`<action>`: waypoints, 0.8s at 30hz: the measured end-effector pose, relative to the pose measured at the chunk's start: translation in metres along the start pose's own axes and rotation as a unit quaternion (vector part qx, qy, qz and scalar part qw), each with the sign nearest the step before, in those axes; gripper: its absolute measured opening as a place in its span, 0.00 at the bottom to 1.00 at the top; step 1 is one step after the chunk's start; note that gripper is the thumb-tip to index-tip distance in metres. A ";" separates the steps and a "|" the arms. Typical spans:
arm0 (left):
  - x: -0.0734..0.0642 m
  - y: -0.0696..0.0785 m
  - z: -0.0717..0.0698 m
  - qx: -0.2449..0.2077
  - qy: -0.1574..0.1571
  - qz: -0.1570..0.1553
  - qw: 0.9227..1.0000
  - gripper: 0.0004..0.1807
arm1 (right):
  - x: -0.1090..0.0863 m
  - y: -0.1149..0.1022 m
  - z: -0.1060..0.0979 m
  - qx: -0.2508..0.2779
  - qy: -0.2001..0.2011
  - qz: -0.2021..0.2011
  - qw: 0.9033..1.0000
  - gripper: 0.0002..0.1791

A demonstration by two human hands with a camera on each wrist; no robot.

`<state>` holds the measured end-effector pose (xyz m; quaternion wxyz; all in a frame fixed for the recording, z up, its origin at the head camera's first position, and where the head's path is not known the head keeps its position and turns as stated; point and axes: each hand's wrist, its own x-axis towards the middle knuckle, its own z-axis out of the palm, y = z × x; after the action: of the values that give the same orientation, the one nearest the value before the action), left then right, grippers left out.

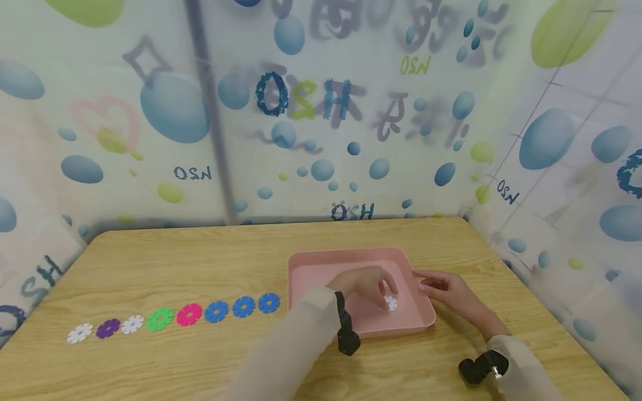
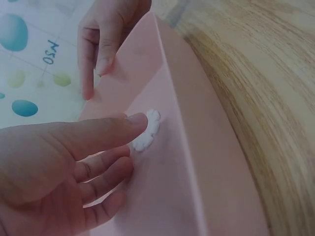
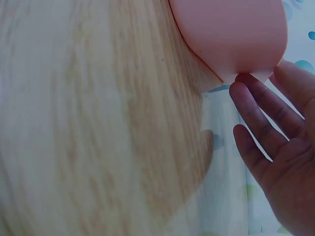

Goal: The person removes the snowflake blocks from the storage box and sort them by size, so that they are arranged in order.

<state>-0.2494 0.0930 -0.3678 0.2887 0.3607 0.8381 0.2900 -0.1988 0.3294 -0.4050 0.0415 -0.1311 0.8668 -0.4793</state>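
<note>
My left hand (image 1: 368, 283) reaches into a pink tray (image 1: 341, 254), fingers bent and spread. Its thumb (image 2: 123, 130) overlaps a white notched disc (image 2: 147, 135), partly covering it; the fingers stay apart from the thumb. In the head view this white disc (image 1: 391, 303) lies low inside the tray. Against the tray's right side rests my right hand (image 1: 451, 292). Its fingertips (image 3: 241, 88) touch the outer wall near a corner, and the fingers are fairly straight. Beyond the left hand, the left wrist view shows the right hand (image 2: 106, 34) at the rim.
Left of the tray, notched discs lie in a row on the wooden table (image 1: 200, 256): white (image 1: 80, 333), purple (image 1: 107, 328), white (image 1: 132, 324), green (image 1: 160, 319), pink (image 1: 189, 314) and blue (image 1: 243, 306) ones. Patterned curtains (image 1: 321, 167) stand behind the table and beside it.
</note>
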 end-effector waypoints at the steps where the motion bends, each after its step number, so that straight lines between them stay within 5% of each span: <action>1: 0.001 -0.001 0.001 0.003 -0.002 -0.003 1.000 0.16 | 0.000 0.000 0.000 0.000 0.000 -0.001 1.000 0.24; 11: 0.002 -0.004 0.008 -0.004 0.010 -0.022 1.000 0.11 | 0.000 -0.001 0.000 -0.001 -0.001 0.005 1.000 0.24; 24: 0.001 -0.002 0.013 0.007 0.047 -0.010 0.999 0.09 | -0.001 -0.002 0.000 -0.006 0.001 0.006 1.000 0.24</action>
<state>-0.2415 0.0961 -0.3782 0.2494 0.3406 0.8562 0.2979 -0.1970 0.3285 -0.4035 0.0426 -0.1255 0.8704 -0.4741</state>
